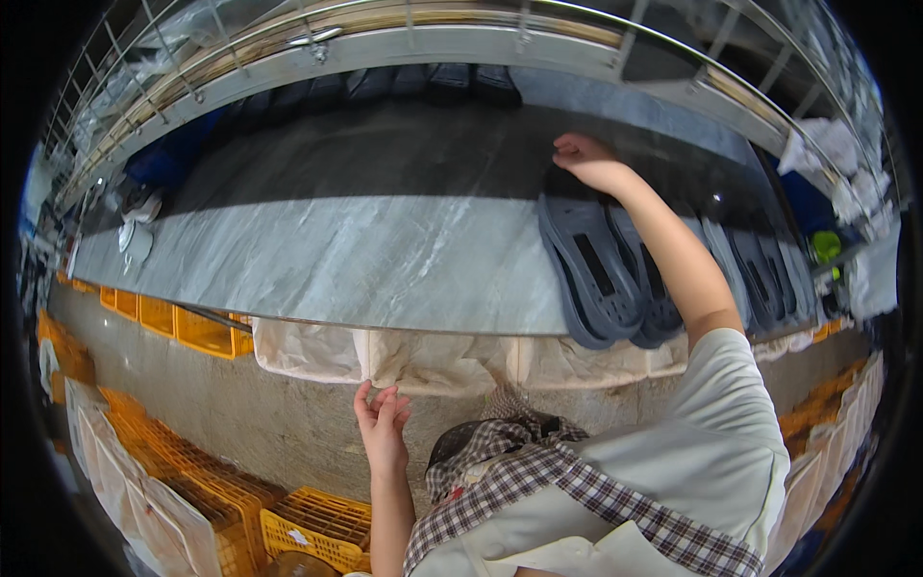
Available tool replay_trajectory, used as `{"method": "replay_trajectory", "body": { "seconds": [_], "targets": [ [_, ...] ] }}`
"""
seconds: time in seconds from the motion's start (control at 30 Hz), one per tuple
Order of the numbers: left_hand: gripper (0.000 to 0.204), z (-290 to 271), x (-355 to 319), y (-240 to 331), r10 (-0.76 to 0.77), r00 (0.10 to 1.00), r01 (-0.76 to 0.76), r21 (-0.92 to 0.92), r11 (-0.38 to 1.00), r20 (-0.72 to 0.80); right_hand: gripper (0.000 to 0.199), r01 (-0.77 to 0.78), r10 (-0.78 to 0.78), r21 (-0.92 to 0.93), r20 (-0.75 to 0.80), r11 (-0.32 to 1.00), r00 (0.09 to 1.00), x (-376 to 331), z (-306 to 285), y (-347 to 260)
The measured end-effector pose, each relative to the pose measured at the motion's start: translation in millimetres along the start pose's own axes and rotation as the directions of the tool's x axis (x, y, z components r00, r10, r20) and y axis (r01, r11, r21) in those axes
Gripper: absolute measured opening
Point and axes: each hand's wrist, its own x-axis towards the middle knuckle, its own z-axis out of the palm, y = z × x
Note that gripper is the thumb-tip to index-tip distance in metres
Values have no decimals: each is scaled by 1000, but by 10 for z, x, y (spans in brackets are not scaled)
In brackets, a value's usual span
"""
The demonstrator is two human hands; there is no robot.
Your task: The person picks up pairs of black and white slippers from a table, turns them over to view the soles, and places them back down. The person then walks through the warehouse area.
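So the right hand [588,165] is up over the surface [385,260], right of centre in the upper part of the frame, fingers curled in, just by the far end of the grey shoes [577,279]; can't tell if it's actually pinching anything, since whatever is under the fingers is too dark to make out. The left hand [385,435] hangs low, a bit left of centre, below the near edge of the surface; its fingers are loosely bent with gaps between them and nothing held, right near the pale bags [433,361] that run along under that edge.

The grey shoes sit right of centre, toes poking over the near edge, a dark rectangle inside each; the bare forearm crosses in front of part of them, and more grey pairs [760,279] are lined up further right. There's also a row of dark shoes [447,87] along the back, top of the frame left of centre; a wire rack [404,43] curves above that; a small white cup [136,240] stands at the far left of the surface. Lower left has yellow crates [308,524] on a grey floor [279,413]; bottom middle is the person's own checked apron [577,471] over a pale short-sleeved shirt [731,385].
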Motion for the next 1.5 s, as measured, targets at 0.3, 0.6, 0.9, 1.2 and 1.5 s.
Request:
{"method": "replay_trajectory", "body": {
  "seconds": [0.3, 0.6, 0.9, 1.2, 1.5],
  "targets": [
    [40, -111, -40, -161, -66, 934, 8, -161, 987, -352, 49, -325, 574, 883, 80, 339, 815, 2647, 976, 1109],
    [36, -140, 11, -288, -134, 910, 53, -211, 976, -392, 23, -233, 495, 964, 140, 130, 857, 3764, 828, 1956],
    [35, -27, 222, -315, -174, 950, 124, -195, 973, -260, 19, -62, 187, 983, 29, 172, 982, 3996, 710, 1557],
    [29, -19, 85, -442, -233, 897, 152, -235, 960, -374, 39, -242, 343, 817, 57, 523, 937, 3319, 1708, 513],
    [26, -198, -42, -469, -236, 882, 160, -213, 964, -407, 35, -241, 506, 951, 113, 195, 855, 3373, 1744, 278]
  ]
}}
